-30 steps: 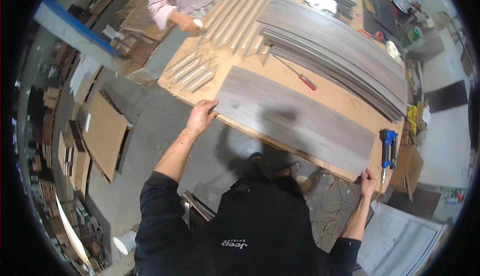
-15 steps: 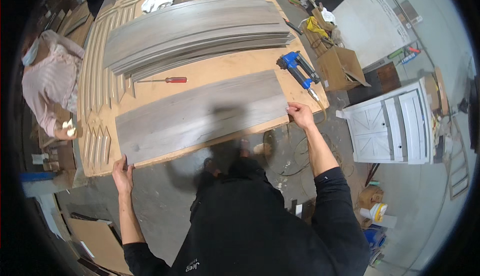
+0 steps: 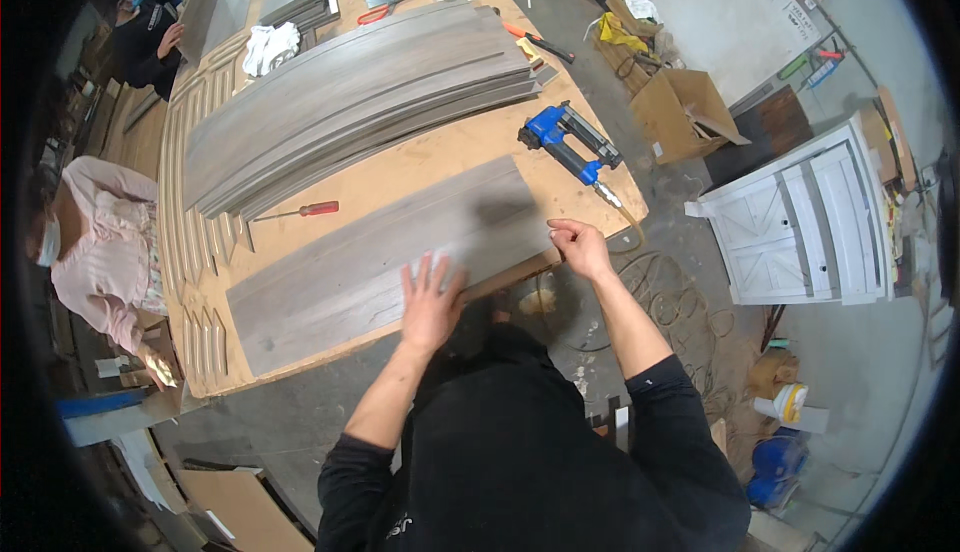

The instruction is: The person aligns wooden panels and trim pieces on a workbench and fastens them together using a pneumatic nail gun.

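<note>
A grey wood-grain panel (image 3: 330, 267) lies flat along the near edge of the wooden worktable (image 3: 440, 142). My left hand (image 3: 430, 307) rests on the panel's near side, right of its middle, with fingers spread. At the near right corner, my right hand (image 3: 582, 249) has its fingers bent in a pinch on the panel's edge. Just beyond that hand lies a blue air nail gun (image 3: 570, 142) with a hose attached. A screwdriver (image 3: 315, 209) with a red handle sits between the panel and a stack of similar grey panels (image 3: 350, 82).
Curved wooden strips (image 3: 200, 152) line the table's left side. White cloths (image 3: 270, 49) and red-handled scissors (image 3: 375, 14) lie farther back. Two co-workers stand at the left. A cardboard box (image 3: 680, 117) and a white cabinet (image 3: 785, 227) stand right; hose coils cover the floor.
My left hand has left the panel's left corner and moved right onto its surface. My right hand stays at the right corner. The view has shifted; a second co-worker now shows more fully.
</note>
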A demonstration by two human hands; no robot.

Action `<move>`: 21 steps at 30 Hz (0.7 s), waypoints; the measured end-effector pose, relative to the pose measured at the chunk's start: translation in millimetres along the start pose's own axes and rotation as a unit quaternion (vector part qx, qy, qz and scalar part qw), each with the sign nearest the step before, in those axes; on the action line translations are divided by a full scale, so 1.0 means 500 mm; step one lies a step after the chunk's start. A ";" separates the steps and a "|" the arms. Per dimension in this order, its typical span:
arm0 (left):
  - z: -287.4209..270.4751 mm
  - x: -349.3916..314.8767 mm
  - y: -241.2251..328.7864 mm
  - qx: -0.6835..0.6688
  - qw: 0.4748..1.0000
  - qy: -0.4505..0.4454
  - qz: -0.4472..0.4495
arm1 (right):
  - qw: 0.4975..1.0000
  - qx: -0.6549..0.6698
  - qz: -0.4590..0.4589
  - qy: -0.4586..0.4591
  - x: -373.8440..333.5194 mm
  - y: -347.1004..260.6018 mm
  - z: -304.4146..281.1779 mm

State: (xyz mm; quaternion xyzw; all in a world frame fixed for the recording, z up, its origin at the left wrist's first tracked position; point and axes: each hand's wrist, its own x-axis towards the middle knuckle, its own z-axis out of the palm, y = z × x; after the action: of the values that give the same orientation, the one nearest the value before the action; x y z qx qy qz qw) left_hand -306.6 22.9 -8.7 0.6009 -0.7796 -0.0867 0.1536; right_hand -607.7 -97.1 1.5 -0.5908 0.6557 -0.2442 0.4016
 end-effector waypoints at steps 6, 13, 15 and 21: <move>0.056 0.130 0.098 -0.010 0.998 0.009 0.065 | 0.999 0.040 -0.004 -0.011 0.001 0.000 0.005; 0.045 0.143 0.120 0.000 0.999 0.020 0.045 | 0.998 0.014 -0.019 -0.062 0.010 -0.016 -0.022; 0.042 0.146 0.121 0.002 0.999 0.024 0.042 | 0.998 0.029 -0.043 -0.045 0.010 -0.021 -0.023; 0.045 0.147 0.122 -0.002 0.999 0.029 0.041 | 0.998 0.039 -0.052 -0.016 0.003 -0.019 -0.011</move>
State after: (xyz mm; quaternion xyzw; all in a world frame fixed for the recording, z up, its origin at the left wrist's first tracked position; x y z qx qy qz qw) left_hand -386.9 -32.7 -0.2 0.5702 -0.7987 -0.0645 0.1809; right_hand -606.7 -101.0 12.0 -0.6113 0.6078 -0.2809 0.4219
